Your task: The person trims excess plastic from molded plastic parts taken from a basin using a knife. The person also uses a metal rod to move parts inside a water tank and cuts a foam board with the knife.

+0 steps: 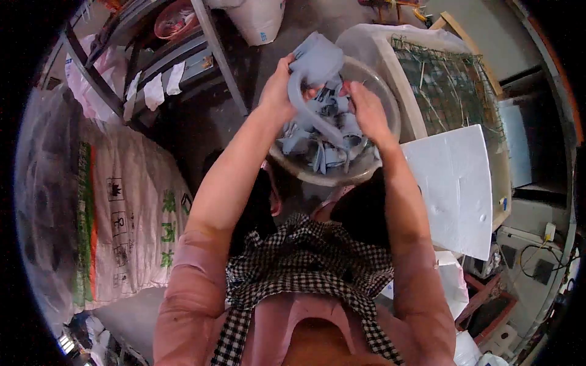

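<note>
My left hand (279, 91) is closed on a grey moulded plastic part (317, 58), which has a wide rounded body and a long curved strip (311, 113) running down to the right. The part is held above a round translucent basin (332, 181) that stands in front of my knees. Several smaller grey plastic pieces (323, 152) lie jumbled in the basin. My right hand (368, 113) is over the basin's right side, its fingers curled in and thumb toward the part. What those fingers hold, if anything, is hidden.
A big woven sack (131, 213) stands at my left, below a metal rack (220, 55). To the right are a white board (455, 189) and a frame with green netting (448, 91). Another white sack (259, 21) stands beyond the basin. A checked apron (305, 256) covers my lap.
</note>
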The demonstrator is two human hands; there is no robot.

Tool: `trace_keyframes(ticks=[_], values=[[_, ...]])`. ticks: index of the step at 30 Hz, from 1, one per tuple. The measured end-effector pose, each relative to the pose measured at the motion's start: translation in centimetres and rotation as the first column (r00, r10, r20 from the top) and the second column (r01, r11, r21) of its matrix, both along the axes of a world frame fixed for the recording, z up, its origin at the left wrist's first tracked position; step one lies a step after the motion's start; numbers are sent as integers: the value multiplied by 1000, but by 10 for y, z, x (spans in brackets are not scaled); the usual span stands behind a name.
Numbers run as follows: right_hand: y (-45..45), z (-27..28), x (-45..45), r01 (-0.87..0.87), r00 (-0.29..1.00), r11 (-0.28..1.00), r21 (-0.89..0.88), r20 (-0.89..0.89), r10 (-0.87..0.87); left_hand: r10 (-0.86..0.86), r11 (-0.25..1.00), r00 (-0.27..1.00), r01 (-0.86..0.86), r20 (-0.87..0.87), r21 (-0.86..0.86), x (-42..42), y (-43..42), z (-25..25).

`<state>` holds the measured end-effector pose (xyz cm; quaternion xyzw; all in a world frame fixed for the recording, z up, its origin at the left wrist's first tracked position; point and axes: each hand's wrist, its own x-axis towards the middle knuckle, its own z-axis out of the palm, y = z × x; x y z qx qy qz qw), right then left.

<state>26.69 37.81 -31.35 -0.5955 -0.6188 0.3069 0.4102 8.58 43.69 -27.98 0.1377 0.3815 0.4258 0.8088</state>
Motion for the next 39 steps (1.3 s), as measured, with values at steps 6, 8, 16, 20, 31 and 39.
trace_keyframes(ticks=[6, 8, 16, 20, 31, 39], values=[[-8, 3, -11, 33, 984, 952, 305, 155, -83, -139, 901, 963, 220, -232, 374, 6, -36, 25], [-9, 5, -12, 11, 979, 931, 364, 185, -84, -119, 871, 964, 217, -239, 442, 8, -42, 30], [-8, 20, -23, -104, 941, 780, 617, 315, -123, -220, 811, 952, 300, -215, 501, 8, -41, 20], [2, 3, -7, -144, 982, 871, 470, 175, 68, -125, 885, 970, 204, -209, 418, 0, -27, 3], [11, -27, 53, 161, 822, 976, -148, 568, -50, -53, 963, 987, 91, -153, 254, 23, -21, -39], [-6, 0, 80, 507, 767, 851, -135, 522, -374, -14, 93, 162, 983, -987, 160, 43, -55, -237]])
